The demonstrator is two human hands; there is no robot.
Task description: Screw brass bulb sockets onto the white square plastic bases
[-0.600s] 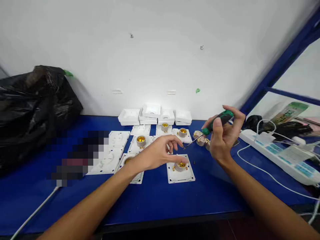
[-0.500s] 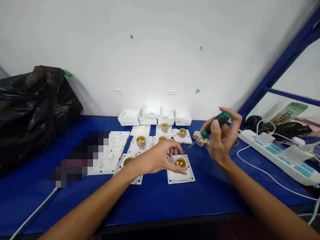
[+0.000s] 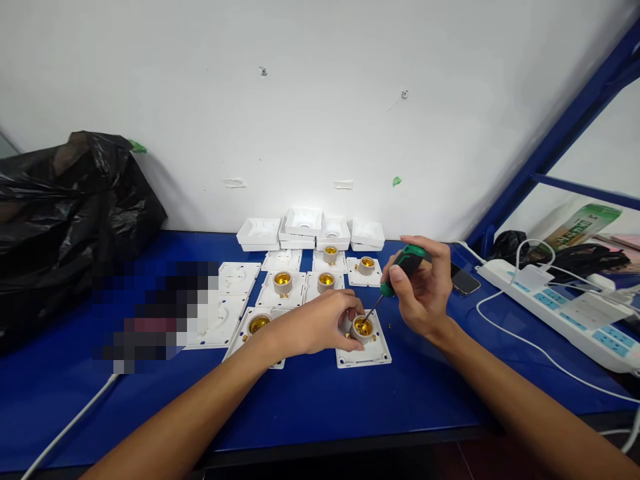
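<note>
My right hand [image 3: 423, 287] is closed around the green and black handle of a screwdriver [image 3: 406, 267]. The screwdriver slants down to the left, its tip inside the brass-lined lamp socket [image 3: 364, 329]. That socket sits on a square white plate [image 3: 365, 358] near the front of the table. My left hand [image 3: 327, 323] grips the socket's left side between thumb and fingers. Beyond it, other plates carry sockets, such as this lamp socket [image 3: 283, 283] and another at the back right [image 3: 367, 266]. A small dark screw [image 3: 389, 326] lies just right of the front plate.
White square covers [image 3: 304, 220] are stacked against the wall. Bare white plates [image 3: 235, 280] lie at left, near a black plastic bag [image 3: 75, 220]. On the right are a phone [image 3: 465, 280], a white power strip [image 3: 560, 313] with cables, and a blue frame [image 3: 555, 127].
My right hand has moved left and down, bringing the screwdriver tip into the socket. My left hand's fingers have closed onto the socket. The phone now shows more fully.
</note>
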